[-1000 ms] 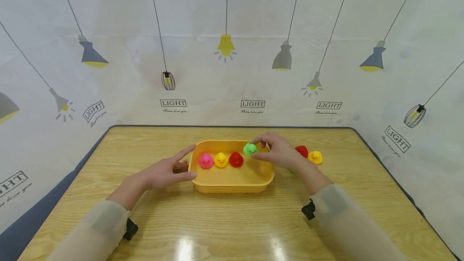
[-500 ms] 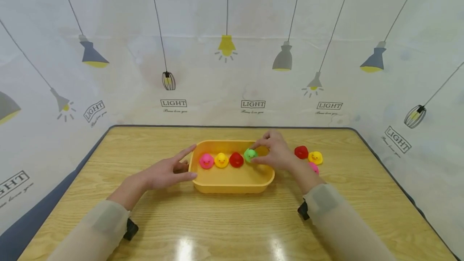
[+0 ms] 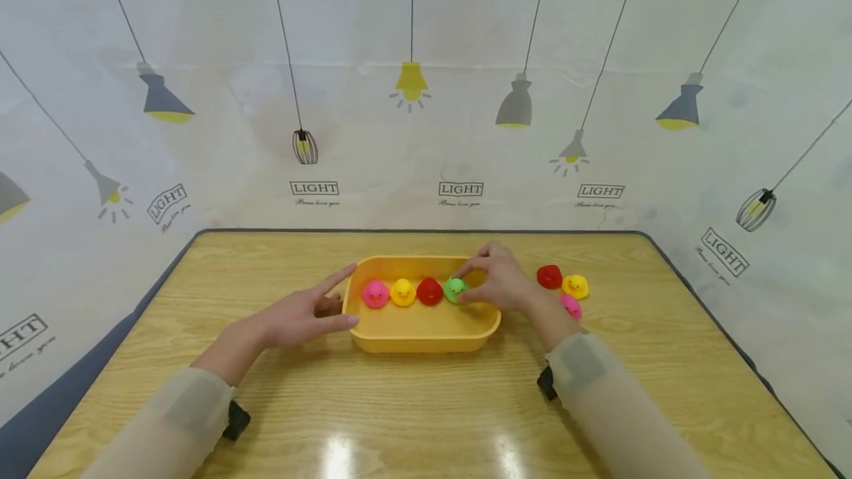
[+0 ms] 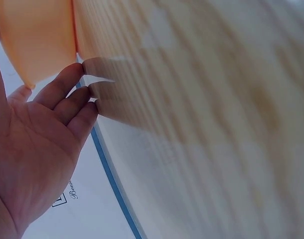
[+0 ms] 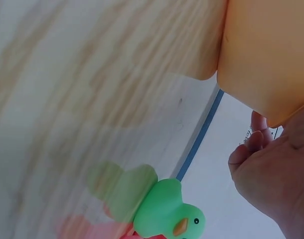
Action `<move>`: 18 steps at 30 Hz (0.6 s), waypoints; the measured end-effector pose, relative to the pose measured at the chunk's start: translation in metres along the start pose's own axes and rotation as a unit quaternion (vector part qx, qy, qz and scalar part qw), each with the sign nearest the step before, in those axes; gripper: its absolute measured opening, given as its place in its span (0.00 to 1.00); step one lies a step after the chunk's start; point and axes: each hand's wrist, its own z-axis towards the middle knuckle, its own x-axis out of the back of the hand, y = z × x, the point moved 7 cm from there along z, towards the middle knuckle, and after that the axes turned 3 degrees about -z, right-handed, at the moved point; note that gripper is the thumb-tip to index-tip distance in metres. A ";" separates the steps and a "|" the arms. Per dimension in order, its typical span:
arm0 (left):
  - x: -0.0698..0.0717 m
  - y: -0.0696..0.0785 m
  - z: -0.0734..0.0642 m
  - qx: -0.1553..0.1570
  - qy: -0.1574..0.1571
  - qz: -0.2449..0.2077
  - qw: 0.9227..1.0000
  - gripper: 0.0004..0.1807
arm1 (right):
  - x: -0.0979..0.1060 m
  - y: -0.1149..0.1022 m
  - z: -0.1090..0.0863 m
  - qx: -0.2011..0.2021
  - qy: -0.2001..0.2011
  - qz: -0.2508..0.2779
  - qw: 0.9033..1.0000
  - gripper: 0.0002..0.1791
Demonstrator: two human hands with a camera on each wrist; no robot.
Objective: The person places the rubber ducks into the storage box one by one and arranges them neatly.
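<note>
In the head view a yellow plastic tub (image 3: 419, 344) stands on the table. Along it sit a pink rubber duck (image 3: 376, 294), a yellow rubber duck (image 3: 402, 293) and a red rubber duck (image 3: 430, 292) in a row. My right hand (image 3: 501, 279) reaches over the right end and pinches a green rubber duck (image 3: 455, 288) between thumb and finger, low inside, right beside the red one. My left hand (image 3: 299, 316) touches the left end with fingers extended, index finger at the far corner and thumb on the rim. The left wrist view shows its other fingers (image 4: 67, 97) loosely bent.
Right of the tub lie another red duck (image 3: 549, 276), a yellow duck (image 3: 575, 287) and a pink duck (image 3: 570, 307), the last partly behind the right forearm. The right wrist view shows a second green duck (image 5: 164, 209) on the table. A lamp-printed sheet (image 3: 373, 131) rises behind.
My right hand has lowered the green duck into the tub, down into line with the red one. My left hand has stayed at the left end.
</note>
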 end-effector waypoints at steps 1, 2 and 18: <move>0.000 0.000 0.000 0.000 0.000 0.000 1.000 0.54 | -0.001 0.000 0.000 -0.003 -0.003 0.000 1.000 0.18; 0.000 0.000 0.000 0.000 0.000 0.000 1.000 0.54 | -0.001 0.000 0.000 -0.005 -0.007 0.000 1.000 0.18; 0.000 0.000 0.000 -0.004 0.002 -0.004 1.000 0.54 | -0.007 0.003 0.002 -0.027 -0.039 0.027 0.999 0.19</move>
